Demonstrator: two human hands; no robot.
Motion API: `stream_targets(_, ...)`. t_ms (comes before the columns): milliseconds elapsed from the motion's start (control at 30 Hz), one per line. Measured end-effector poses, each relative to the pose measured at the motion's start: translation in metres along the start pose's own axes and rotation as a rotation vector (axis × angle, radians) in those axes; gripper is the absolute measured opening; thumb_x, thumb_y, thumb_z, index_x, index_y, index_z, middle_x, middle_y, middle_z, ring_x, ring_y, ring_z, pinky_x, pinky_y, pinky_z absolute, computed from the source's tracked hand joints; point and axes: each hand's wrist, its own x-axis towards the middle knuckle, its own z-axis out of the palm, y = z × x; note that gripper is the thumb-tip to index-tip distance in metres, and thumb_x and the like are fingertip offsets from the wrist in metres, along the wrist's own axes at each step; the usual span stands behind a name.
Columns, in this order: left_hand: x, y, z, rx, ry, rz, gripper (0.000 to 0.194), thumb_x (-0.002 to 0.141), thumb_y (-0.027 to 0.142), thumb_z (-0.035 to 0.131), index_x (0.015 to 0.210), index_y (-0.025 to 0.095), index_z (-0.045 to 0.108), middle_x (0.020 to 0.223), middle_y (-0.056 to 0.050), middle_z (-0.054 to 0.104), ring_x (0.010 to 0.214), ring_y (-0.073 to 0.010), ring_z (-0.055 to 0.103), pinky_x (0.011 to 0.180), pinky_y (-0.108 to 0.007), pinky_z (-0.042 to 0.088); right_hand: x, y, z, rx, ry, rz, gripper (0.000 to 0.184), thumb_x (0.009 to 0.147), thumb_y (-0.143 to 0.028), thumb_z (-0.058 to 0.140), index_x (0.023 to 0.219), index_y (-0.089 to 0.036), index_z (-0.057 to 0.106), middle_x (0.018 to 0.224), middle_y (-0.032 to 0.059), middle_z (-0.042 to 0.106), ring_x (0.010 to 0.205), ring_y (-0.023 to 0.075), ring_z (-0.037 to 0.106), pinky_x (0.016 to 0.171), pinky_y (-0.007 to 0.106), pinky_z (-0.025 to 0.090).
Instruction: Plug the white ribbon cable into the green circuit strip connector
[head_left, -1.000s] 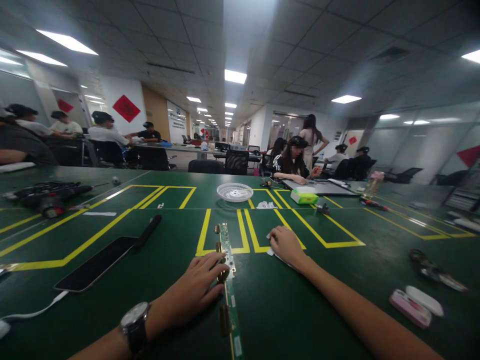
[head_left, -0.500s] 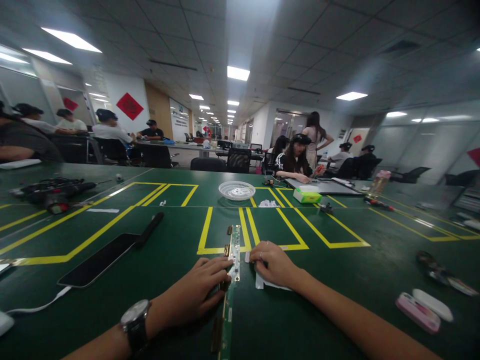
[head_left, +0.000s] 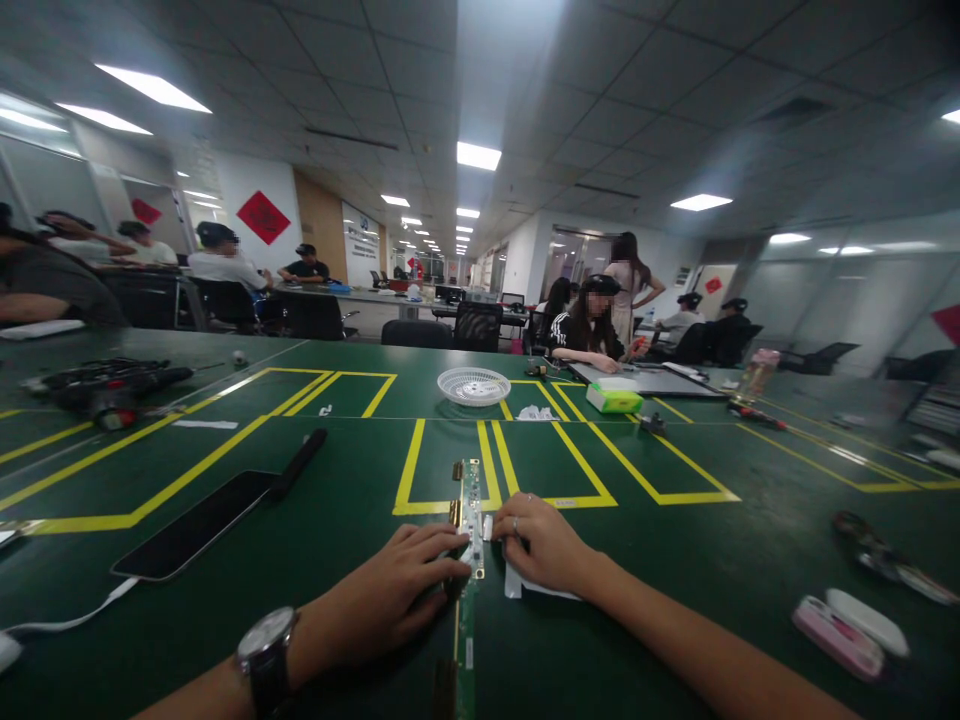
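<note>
A long, narrow circuit board (head_left: 470, 600) with copper-coloured flex tabs along its left edge lies lengthwise in front of me. My left hand (head_left: 409, 575), a watch on its wrist, holds the board from the left with fingertips pressed on its upper face. Just right of the board, my right hand (head_left: 536, 538) is closed in a pinch on a small whitish strip (head_left: 487, 527), whose near end is hidden by the fingers. Under that hand lies a white sheet (head_left: 513, 584), possibly paper or cloth, mostly covered.
Beyond the board stands a white plastic basket (head_left: 473, 387). A black tablet-like device (head_left: 199, 525) with a white cable lies left; a pink case (head_left: 836, 637) lies right. Farther back are a green tissue pack (head_left: 613, 396) and a power tool (head_left: 112, 390). A person (head_left: 592, 325) sits across the table.
The right hand and its whitish strip have shifted slightly left, closer to the board. The left fingertips reach a little farther over the board. The view has tilted slightly.
</note>
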Motion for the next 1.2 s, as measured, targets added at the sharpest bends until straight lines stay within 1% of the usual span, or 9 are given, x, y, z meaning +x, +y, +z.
stream_targets(167, -0.002, -0.004, 0.002, -0.018, 0.017, 0.022, 0.049, 0.088, 0.010, 0.052, 0.131, 0.034, 0.052, 0.143, 0.000, 0.046, 0.133, -0.0257, 0.038, 0.107, -0.048, 0.035, 0.000, -0.003, -0.002, -0.019, -0.010, 0.015, 0.019, 0.080, -0.007, 0.053, 0.088, -0.017, 0.067, 0.089, 0.0047, 0.066, 0.087, 0.0175, 0.056, 0.081, 0.032, 0.043)
stream_targets(300, -0.002, -0.003, 0.002, -0.027, 0.028, 0.036, 0.048, 0.088, 0.010, 0.052, 0.131, 0.033, 0.053, 0.143, 0.000, 0.047, 0.133, -0.0252, 0.039, 0.107, -0.047, 0.036, 0.001, -0.006, -0.005, -0.016, -0.012, 0.014, 0.020, 0.081, -0.007, 0.051, 0.089, -0.017, 0.067, 0.088, 0.0050, 0.065, 0.086, 0.0174, 0.056, 0.080, 0.032, 0.043)
stream_targets(500, 0.000, 0.003, -0.003, -0.022, -0.011, 0.033, 0.048, 0.089, 0.009, 0.049, 0.132, 0.032, 0.052, 0.146, 0.000, 0.044, 0.133, -0.0248, 0.039, 0.107, -0.047, 0.035, 0.001, -0.004, -0.005, 0.029, -0.022, -0.038, 0.023, 0.080, -0.006, 0.050, 0.090, -0.016, 0.067, 0.088, 0.0047, 0.066, 0.084, 0.0165, 0.057, 0.081, 0.031, 0.043)
stream_targets(667, -0.001, 0.003, -0.006, -0.064, -0.038, 0.047, 0.046, 0.089, 0.008, 0.048, 0.128, 0.031, 0.055, 0.143, -0.001, 0.047, 0.134, -0.0232, 0.039, 0.108, -0.047, 0.033, 0.000, -0.004, -0.008, 0.097, -0.040, -0.099, 0.027, 0.080, -0.005, 0.048, 0.095, -0.016, 0.067, 0.094, 0.0056, 0.068, 0.088, 0.0169, 0.060, 0.086, 0.033, 0.045)
stream_targets(867, -0.004, 0.005, -0.009, -0.121, -0.049, 0.068, 0.042, 0.090, 0.008, 0.049, 0.125, 0.030, 0.058, 0.143, 0.000, 0.048, 0.135, -0.0237, 0.038, 0.107, -0.045, 0.036, -0.002, -0.003, -0.010, 0.136, -0.113, -0.186, 0.025, 0.078, -0.006, 0.048, 0.093, -0.015, 0.066, 0.097, 0.0054, 0.069, 0.093, 0.0163, 0.062, 0.090, 0.032, 0.047)
stream_targets(1000, -0.004, 0.007, -0.009, -0.116, -0.061, 0.082, 0.040, 0.090, 0.009, 0.050, 0.123, 0.031, 0.059, 0.143, 0.000, 0.048, 0.134, -0.0240, 0.039, 0.106, -0.045, 0.038, -0.004, -0.001, -0.009, 0.166, -0.107, -0.220, 0.027, 0.076, -0.005, 0.047, 0.091, -0.016, 0.066, 0.099, 0.0052, 0.070, 0.096, 0.0165, 0.063, 0.091, 0.033, 0.048)
stream_targets(1200, -0.004, 0.006, -0.008, -0.097, -0.052, 0.096, 0.041, 0.089, 0.008, 0.050, 0.122, 0.030, 0.059, 0.142, 0.000, 0.049, 0.132, -0.0243, 0.041, 0.104, -0.044, 0.041, -0.004, -0.003, -0.012, 0.151, -0.122, -0.233, 0.025, 0.077, -0.006, 0.048, 0.091, -0.016, 0.066, 0.102, 0.0049, 0.070, 0.098, 0.0157, 0.063, 0.092, 0.031, 0.048)
